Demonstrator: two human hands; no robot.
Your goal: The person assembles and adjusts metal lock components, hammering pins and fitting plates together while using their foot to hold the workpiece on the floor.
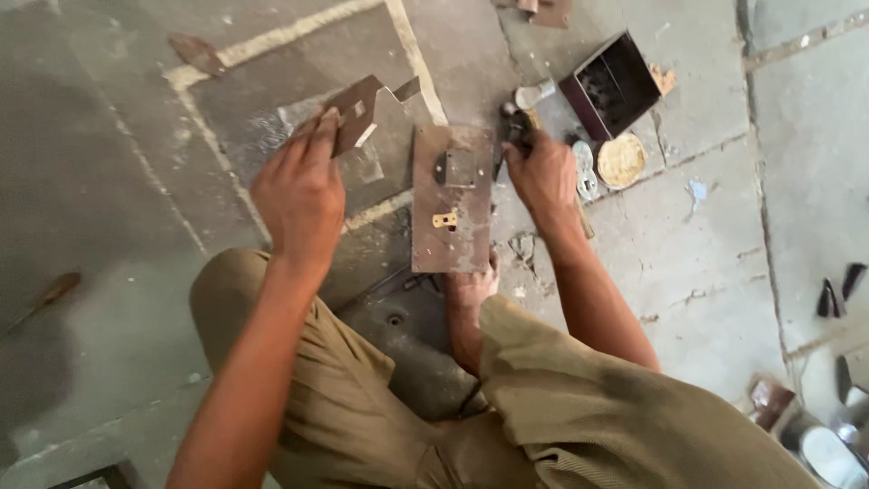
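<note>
My left hand (pixel 300 192) holds a bent brown metal bracket (pixel 367 110) up over the floor. My right hand (pixel 543 174) grips a dark tool (pixel 516 129) just right of a rusty rectangular metal plate (pixel 453 237) lying on the floor. The plate carries a grey square fitting (pixel 460 168) and a small brass piece (pixel 444 219). My bare foot (pixel 471 286) rests against the plate's near edge. I am squatting in khaki trousers.
An open dark metal box (pixel 614 83) stands at the upper right, with a round brass disc (pixel 621 160) and silvery parts (pixel 586 170) beside it. A screwdriver (pixel 47 297) lies at far left. Metal items (pixel 815 435) sit at the bottom right on the concrete floor.
</note>
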